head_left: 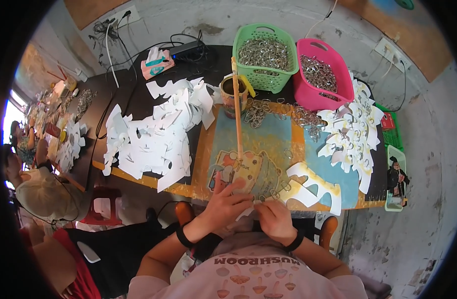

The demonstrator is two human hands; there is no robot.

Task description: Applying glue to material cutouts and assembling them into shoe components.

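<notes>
Over the table's front edge, my left hand (227, 203) and my right hand (277, 222) meet with fingers pinched. A small white cut-out piece (245, 215) shows between them; most of it is hidden by the fingers. Close to my right hand, white pieces with yellow-stained edges (315, 185) lie partly overlapping, with several metal rings (283, 188) beside them. Beneath my left fingers lies a board with a cartoon picture (251, 174). A wooden stick (237, 119) slants up from that board past a tin (232, 94).
A heap of plain white cut-outs (161, 134) covers the left side; yellow-stained ones (353, 132) pile up at right. Behind stand a green basket (266, 82) and a pink basket (320, 102) of metal rings. A tissue pack (157, 64) lies back left. Another person (49, 194) sits at left.
</notes>
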